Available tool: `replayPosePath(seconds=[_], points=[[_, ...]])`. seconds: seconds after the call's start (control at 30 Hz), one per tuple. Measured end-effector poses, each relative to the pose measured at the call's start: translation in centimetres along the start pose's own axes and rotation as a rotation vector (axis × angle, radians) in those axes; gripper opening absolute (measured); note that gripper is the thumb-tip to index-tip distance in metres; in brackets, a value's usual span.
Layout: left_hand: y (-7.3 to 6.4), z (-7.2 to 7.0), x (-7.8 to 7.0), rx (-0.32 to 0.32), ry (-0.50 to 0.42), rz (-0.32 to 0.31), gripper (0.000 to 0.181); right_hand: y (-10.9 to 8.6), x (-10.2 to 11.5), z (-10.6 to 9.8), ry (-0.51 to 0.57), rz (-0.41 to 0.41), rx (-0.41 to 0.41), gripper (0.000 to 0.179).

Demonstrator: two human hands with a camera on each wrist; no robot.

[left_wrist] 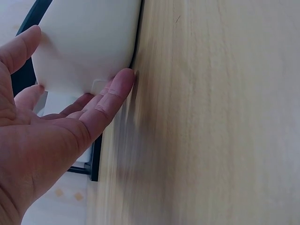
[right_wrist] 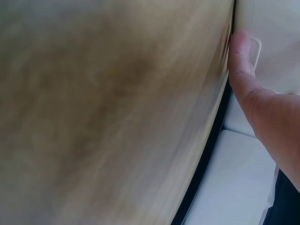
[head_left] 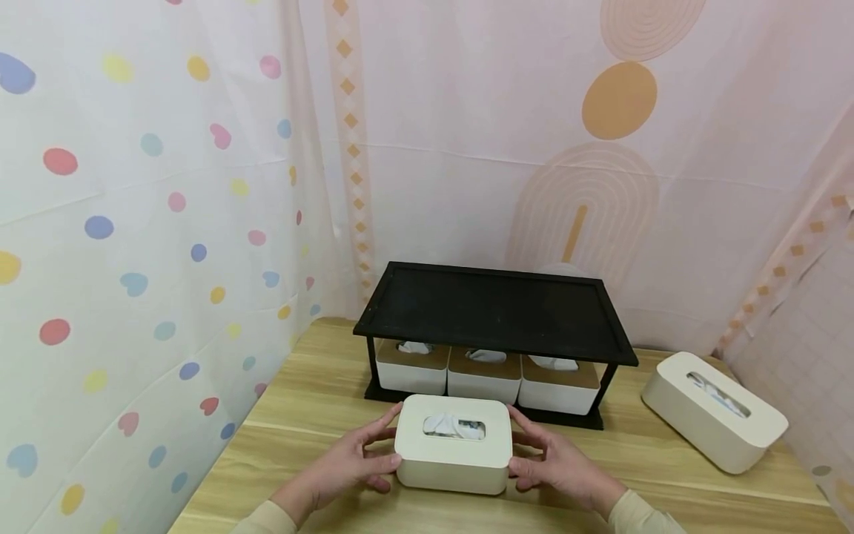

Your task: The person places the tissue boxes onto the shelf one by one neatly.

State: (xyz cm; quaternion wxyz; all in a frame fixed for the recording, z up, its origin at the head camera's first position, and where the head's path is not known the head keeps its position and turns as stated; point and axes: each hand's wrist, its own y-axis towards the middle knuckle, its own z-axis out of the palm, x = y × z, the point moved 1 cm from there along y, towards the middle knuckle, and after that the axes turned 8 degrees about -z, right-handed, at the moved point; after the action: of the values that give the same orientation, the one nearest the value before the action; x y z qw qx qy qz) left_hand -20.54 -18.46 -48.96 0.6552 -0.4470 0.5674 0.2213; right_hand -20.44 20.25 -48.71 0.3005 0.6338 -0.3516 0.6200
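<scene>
A cream tissue box (head_left: 454,476) with a tissue showing in its oval slot is between my two hands at the front of the table. My left hand (head_left: 350,461) grips its left end, thumb at the near corner and index finger at the far one. The opposite end is held the same way by my right hand (head_left: 563,466). In the left wrist view, fingers (left_wrist: 105,105) reach along the lower edge of the box (left_wrist: 89,40). The right wrist view shows one finger (right_wrist: 243,70) beside the box's lower edge; the rest of that hand is mostly out of frame.
Behind the held box stands a black shelf (head_left: 494,304). Under it sit three white boxes with brown tops: left (head_left: 410,377), middle (head_left: 483,387) and right (head_left: 559,394). Another cream tissue box (head_left: 707,423) lies at the right on the wooden table (head_left: 300,400). Patterned curtains (head_left: 200,148) enclose the back and left.
</scene>
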Motion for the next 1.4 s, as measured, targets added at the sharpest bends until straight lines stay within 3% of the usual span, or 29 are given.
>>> replayPosePath(seconds=[1.4], points=[[0.04, 0.65, -0.19, -0.016, -0.036, -0.013, 0.091, -0.44, 0.18, -0.14, 0.004, -0.01, 0.003, 0.094]])
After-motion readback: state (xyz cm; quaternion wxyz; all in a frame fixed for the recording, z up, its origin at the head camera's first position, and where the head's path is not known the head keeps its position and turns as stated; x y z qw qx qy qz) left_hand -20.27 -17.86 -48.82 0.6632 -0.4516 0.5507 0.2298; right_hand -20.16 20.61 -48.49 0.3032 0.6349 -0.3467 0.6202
